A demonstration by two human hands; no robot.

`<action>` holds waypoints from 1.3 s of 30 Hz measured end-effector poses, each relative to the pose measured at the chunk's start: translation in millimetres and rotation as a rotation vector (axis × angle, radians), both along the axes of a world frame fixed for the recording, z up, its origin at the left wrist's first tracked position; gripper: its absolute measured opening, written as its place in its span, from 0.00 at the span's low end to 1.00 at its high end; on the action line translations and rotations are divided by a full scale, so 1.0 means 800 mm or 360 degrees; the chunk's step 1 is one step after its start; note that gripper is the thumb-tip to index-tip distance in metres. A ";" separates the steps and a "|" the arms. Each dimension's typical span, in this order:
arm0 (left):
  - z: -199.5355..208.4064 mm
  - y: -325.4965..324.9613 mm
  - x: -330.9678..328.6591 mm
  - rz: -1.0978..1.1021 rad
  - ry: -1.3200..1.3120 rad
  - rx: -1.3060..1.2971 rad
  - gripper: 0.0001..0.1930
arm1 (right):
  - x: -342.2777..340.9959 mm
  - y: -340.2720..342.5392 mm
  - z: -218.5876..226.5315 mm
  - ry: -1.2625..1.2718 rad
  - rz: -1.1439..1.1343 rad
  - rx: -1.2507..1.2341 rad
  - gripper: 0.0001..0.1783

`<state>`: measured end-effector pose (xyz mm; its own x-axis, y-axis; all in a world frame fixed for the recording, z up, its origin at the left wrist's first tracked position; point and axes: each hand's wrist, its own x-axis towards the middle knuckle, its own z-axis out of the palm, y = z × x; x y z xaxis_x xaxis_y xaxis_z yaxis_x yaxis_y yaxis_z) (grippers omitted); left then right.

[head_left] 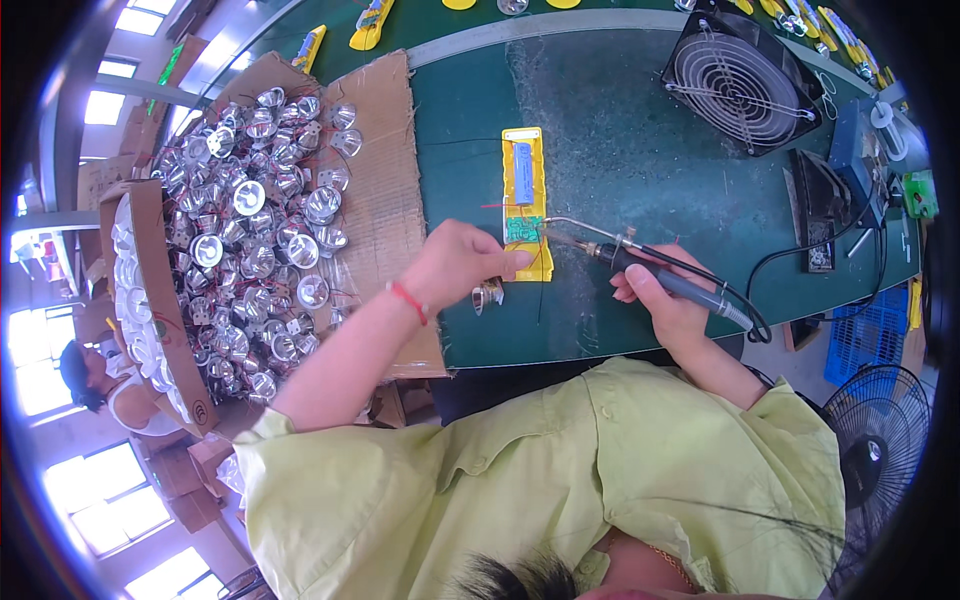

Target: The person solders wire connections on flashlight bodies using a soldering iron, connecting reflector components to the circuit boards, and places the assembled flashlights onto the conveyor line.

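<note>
A yellow plastic housing (540, 180) lies on the green bench in front of me. In it sit a blue cylindrical battery (523, 174) and, nearer to me, a small green circuit board (522, 230). My right hand (672, 300) is wrapped round a soldering iron (665, 280), whose tip and thin metal feed tube point at the board's right edge. My left hand (468, 262) is closed at the housing's near left side, thumb toward the board; what its fingertips pinch is hidden. A small silver reflector (487, 296) is just below that hand.
At left, many silver reflectors (258, 230) with wires pile on cardboard (385, 180). A black fan with a wire guard (740, 85) stands far right, near a blue soldering station (858, 150) and its cable. More yellow housings (370, 25) lie along the far edge. A person (130, 390) is at far left.
</note>
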<state>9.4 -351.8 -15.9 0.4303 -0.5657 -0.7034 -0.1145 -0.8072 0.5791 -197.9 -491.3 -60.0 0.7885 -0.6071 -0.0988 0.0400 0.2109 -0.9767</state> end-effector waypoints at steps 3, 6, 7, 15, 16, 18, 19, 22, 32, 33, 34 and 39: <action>-0.021 0.033 -0.022 0.0066 -0.0556 -0.0669 0.09 | -0.004 -0.003 0.000 -0.0023 -0.0003 0.0003 0.13; -0.046 0.059 -0.045 0.0461 -0.0632 -0.1083 0.06 | -0.002 -0.004 -0.003 -0.0062 0.0042 0.0016 0.13; -0.051 0.063 -0.047 0.0467 -0.0632 -0.1080 0.06 | -0.002 -0.004 -0.002 -0.0060 0.0048 0.0018 0.13; -0.044 0.035 -0.036 0.0395 -0.0516 -0.0928 0.07 | 0.010 0.008 -0.005 -0.0049 0.0068 -0.0063 0.12; -0.042 0.032 -0.033 0.0397 -0.0514 -0.0928 0.07 | 0.013 0.010 -0.005 -0.0046 0.0070 -0.0063 0.12; -0.038 0.025 -0.027 0.0345 -0.0392 -0.0744 0.10 | 0.017 0.011 -0.005 -0.0016 0.0016 -0.0011 0.12; -0.035 0.022 -0.025 0.0345 -0.0386 -0.0743 0.10 | 0.017 0.011 -0.005 -0.0011 0.0015 -0.0011 0.12; -0.028 0.015 -0.023 0.0386 -0.0121 -0.0601 0.10 | 0.016 0.011 -0.006 -0.0047 0.0047 -0.0035 0.12; -0.027 0.012 -0.013 0.0366 0.0011 -0.0516 0.09 | 0.016 0.010 -0.009 -0.0007 0.0072 -0.0083 0.12; -0.026 0.012 -0.012 0.0364 0.0036 -0.0507 0.09 | 0.016 0.009 -0.009 -0.0007 0.0085 -0.0109 0.12; -0.027 0.013 -0.012 0.0361 0.0034 -0.0507 0.09 | 0.016 0.010 -0.009 -0.0010 0.0083 -0.0110 0.12; -0.023 0.010 -0.011 0.0359 0.0057 -0.0463 0.10 | 0.005 0.005 -0.001 -0.0083 -0.0101 -0.0001 0.11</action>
<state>0.7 -343.6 -34.4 0.5448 -0.6380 -0.5442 0.0721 -0.6109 0.7884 -193.5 -486.9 -60.8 0.7524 -0.6561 -0.0586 0.1039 0.2060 -0.9730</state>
